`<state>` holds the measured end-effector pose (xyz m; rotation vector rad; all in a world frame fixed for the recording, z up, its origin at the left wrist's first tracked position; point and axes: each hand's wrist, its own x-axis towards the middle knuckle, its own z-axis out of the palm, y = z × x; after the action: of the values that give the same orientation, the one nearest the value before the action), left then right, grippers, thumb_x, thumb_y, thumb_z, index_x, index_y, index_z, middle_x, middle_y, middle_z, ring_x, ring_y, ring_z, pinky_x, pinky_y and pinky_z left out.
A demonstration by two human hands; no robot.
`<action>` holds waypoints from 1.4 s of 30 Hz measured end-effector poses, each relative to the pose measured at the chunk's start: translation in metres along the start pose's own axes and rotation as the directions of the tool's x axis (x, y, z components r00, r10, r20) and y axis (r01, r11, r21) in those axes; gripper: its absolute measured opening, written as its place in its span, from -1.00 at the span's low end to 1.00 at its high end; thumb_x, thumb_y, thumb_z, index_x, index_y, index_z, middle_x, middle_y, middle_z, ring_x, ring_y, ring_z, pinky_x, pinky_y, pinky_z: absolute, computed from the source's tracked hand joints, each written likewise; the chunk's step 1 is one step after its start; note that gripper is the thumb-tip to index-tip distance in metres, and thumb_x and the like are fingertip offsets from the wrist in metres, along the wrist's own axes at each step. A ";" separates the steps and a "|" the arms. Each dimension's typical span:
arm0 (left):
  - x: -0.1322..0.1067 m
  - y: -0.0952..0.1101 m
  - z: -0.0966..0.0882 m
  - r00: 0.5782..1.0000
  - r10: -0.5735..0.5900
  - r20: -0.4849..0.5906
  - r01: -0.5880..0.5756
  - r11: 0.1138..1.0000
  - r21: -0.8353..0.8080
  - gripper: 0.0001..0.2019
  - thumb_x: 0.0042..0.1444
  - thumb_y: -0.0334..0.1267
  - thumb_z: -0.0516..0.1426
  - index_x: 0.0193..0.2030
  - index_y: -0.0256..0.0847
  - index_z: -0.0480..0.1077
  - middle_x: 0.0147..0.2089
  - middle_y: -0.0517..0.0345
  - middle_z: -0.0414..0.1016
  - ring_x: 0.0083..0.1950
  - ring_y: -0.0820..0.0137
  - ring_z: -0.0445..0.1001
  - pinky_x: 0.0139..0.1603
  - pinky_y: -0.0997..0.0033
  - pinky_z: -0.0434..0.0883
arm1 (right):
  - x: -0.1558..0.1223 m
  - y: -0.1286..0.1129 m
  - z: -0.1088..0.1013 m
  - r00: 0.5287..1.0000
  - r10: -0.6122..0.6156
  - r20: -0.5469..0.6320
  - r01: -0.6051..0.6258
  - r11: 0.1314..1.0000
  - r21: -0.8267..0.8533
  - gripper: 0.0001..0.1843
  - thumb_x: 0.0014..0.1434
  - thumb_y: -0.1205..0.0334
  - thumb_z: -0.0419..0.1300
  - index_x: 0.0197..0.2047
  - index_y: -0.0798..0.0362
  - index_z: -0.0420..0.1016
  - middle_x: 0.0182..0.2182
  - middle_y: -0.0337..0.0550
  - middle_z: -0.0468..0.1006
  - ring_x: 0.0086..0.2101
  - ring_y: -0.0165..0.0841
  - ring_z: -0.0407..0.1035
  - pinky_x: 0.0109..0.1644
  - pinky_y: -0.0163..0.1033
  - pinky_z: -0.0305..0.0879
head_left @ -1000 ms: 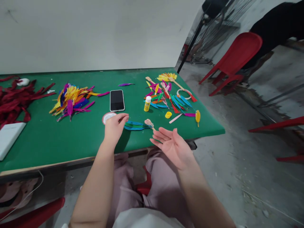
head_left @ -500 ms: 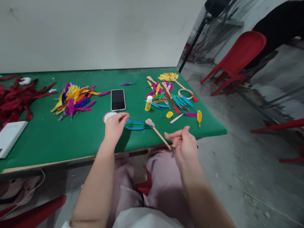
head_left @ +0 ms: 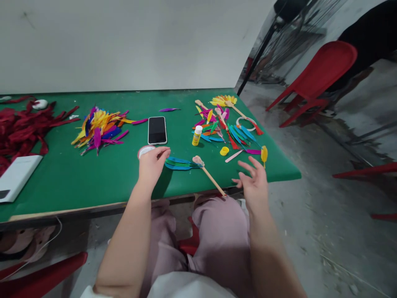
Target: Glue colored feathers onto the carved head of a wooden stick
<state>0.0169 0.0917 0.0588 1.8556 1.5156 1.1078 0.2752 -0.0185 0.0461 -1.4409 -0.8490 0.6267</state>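
Observation:
My left hand [head_left: 151, 164] rests on the green table [head_left: 102, 178] with its fingertips pinched on the ends of blue and green feathers [head_left: 179, 164]. Those feathers lie against the head of a wooden stick [head_left: 209, 175] that reaches to the table's front edge. My right hand [head_left: 254, 182] hovers at the table edge just right of the stick's end, fingers spread, holding nothing. A small white lid [head_left: 145, 151] lies just beyond my left hand.
A black phone [head_left: 157, 130], a yellow glue bottle [head_left: 196, 135] and its yellow cap [head_left: 224, 151] sit mid-table. Loose coloured feathers [head_left: 98, 128] lie left, more feathers and sticks [head_left: 228, 120] right. Red strips [head_left: 18, 128] and a white box [head_left: 17, 177] are far left. Red chairs [head_left: 316, 82] stand right.
My right hand turned from palm-up to a pinch near the stick's end, then spread and moved right and forward toward the table edge. The stick's handle is now uncovered. My left hand stayed put.

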 end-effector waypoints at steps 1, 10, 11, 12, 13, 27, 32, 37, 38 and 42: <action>0.000 0.000 -0.001 1.000 -0.007 -0.009 0.007 1.000 0.009 -0.82 0.06 -0.19 0.08 -0.31 -0.14 0.49 -0.47 0.25 0.52 -0.41 0.44 0.49 -0.29 0.44 0.39 | 0.000 0.001 0.000 1.000 -0.007 -0.006 0.007 1.000 -0.019 -0.44 -0.07 0.21 0.25 0.05 -0.03 0.29 -0.35 -0.24 0.54 -0.67 -0.53 0.25 -0.35 -0.18 0.42; 0.001 -0.002 -0.006 0.991 -0.075 -0.112 0.080 0.996 0.039 -0.69 0.10 -0.05 0.00 -0.44 -0.17 0.45 -0.64 0.27 0.38 -0.61 0.48 0.38 -0.49 0.49 0.32 | -0.009 -0.004 0.004 0.994 -0.068 0.089 0.085 0.975 -0.205 -0.35 0.06 0.13 0.12 0.22 -0.04 0.09 -0.10 -0.06 0.48 -0.45 -0.41 0.40 -0.36 -0.23 0.40; 0.001 -0.004 -0.005 0.989 -0.086 -0.117 0.089 0.996 0.015 -0.71 0.10 -0.07 0.01 -0.40 -0.17 0.46 -0.60 0.26 0.41 -0.59 0.49 0.40 -0.48 0.49 0.34 | -0.011 -0.005 0.003 0.992 -0.081 0.095 0.103 0.961 -0.255 -0.34 0.04 0.13 0.14 0.21 -0.04 0.11 -0.06 -0.04 0.45 -0.41 -0.38 0.42 -0.35 -0.24 0.38; 0.001 -0.006 -0.003 0.987 -0.096 -0.127 0.096 0.995 -0.013 -0.75 0.10 -0.10 0.02 -0.34 -0.17 0.46 -0.54 0.25 0.45 -0.56 0.49 0.42 -0.46 0.50 0.36 | -0.014 -0.007 0.001 0.994 -0.077 0.078 0.098 0.941 -0.325 -0.41 0.04 0.11 0.14 0.16 -0.01 0.21 -0.13 -0.05 0.50 -0.41 -0.35 0.42 -0.35 -0.24 0.35; 0.002 -0.008 -0.002 0.985 -0.103 -0.141 0.099 0.994 -0.040 -0.77 0.09 -0.14 0.03 -0.28 -0.17 0.46 -0.47 0.22 0.49 -0.53 0.49 0.44 -0.43 0.50 0.38 | -0.017 -0.008 0.000 0.997 -0.058 0.049 0.073 0.911 -0.405 -0.52 0.06 0.06 0.11 0.05 0.03 0.35 -0.27 -0.07 0.55 -0.42 -0.32 0.42 -0.36 -0.25 0.32; 0.000 0.000 -0.004 0.978 -0.129 -0.165 0.118 0.990 -0.075 -0.74 0.09 -0.09 0.04 -0.39 -0.18 0.47 -0.49 0.21 0.52 -0.43 0.45 0.48 -0.36 0.46 0.40 | -0.032 -0.003 0.009 0.828 0.398 0.395 -0.071 0.773 -0.630 -0.58 0.07 -0.09 0.05 -0.61 0.05 0.36 -0.78 -0.25 0.34 -0.63 -0.38 0.25 -0.48 -0.31 0.10; -0.009 0.013 -0.009 0.969 -0.126 -0.213 0.079 0.972 -0.219 -0.55 0.14 0.03 -0.07 -0.54 -0.22 0.43 -0.67 0.21 0.39 -0.58 0.51 0.40 -0.49 0.51 0.33 | -0.037 0.001 0.016 0.860 0.373 0.349 -0.137 0.827 -0.546 -0.56 0.14 -0.10 -0.05 -0.59 0.03 0.24 -0.84 -0.33 0.22 -0.72 -0.42 0.18 -0.54 -0.33 0.11; -0.025 0.029 -0.010 0.915 -0.044 0.401 0.210 0.900 -0.381 -0.52 0.08 0.06 -0.03 -0.65 -0.22 0.38 -0.76 0.22 0.31 -0.71 0.53 0.30 -0.65 0.55 0.25 | -0.043 0.001 0.023 0.898 0.336 0.285 -0.174 0.865 -0.471 -0.57 0.16 -0.11 -0.08 -0.59 0.00 0.14 -0.84 -0.37 0.19 -0.74 -0.44 0.13 -0.59 -0.34 0.07; -0.029 0.030 -0.005 0.833 -0.024 0.553 0.262 0.897 -0.356 -0.57 0.06 0.04 0.02 -0.62 -0.23 0.41 -0.73 0.21 0.36 -0.68 0.52 0.33 -0.63 0.55 0.27 | -0.045 0.000 0.025 0.907 0.320 0.273 -0.175 0.877 -0.447 -0.56 0.16 -0.11 -0.07 -0.60 0.00 0.13 -0.83 -0.37 0.18 -0.74 -0.45 0.12 -0.58 -0.35 0.07; -0.038 0.034 0.026 0.778 -0.024 0.628 0.322 0.873 -0.365 -0.67 -0.02 -0.03 0.13 -0.22 -0.23 0.50 -0.44 0.11 0.56 -0.42 0.40 0.50 -0.43 0.48 0.39 | -0.058 -0.004 0.035 0.941 0.239 0.239 -0.144 0.923 -0.357 -0.56 0.15 -0.10 -0.05 -0.63 -0.01 0.07 -0.82 -0.38 0.16 -0.72 -0.46 0.11 -0.56 -0.34 0.07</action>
<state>0.0555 0.0496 0.0608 1.4860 0.9234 0.6027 0.2128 -0.0446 0.0413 -1.7879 -1.0805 0.8829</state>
